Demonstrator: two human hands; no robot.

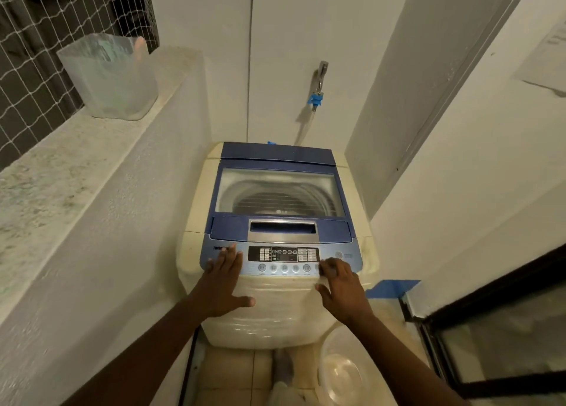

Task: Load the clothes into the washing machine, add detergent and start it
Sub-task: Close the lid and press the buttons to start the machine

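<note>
Here we see one top-load washing machine [275, 301] w/ a cream body, glossy front & a blue top. It stands on the tiled floor [232, 372] in a narrow nook, back against the white wall [284, 38], between a speckled ledge [61, 166] on the left & another wall on the right. Its lid [280, 191] is shut; thru the clear window we make out the ribbed steel drum, no clothes discernible in it. In front of the lid sits a silver recessed handle [283, 229], then the control panel [283, 260]: one dark display & a row of round buttons, five in plain sight.

Two bare hands are on the panel's front edge. Left hand [225, 280] lies flat, fingers spread over the panel's left end, thumb out across the cream front; its grip is open, holding nothing. Right hand [340, 286] is at the panel's right end, fingers curled down onto the button row, thumb off the front; we see nothing held in it.

Other items, one each: a frosted plastic container [113, 77] on the ledge's far end, a wall tap [320, 81] w/ blue fitting above the machine, a round clear basin [340, 375] on the floor at the machine's front right corner, blue tape [392, 287] low on the right wall. Netting [36, 53] covers the opening behind the ledge.
</note>
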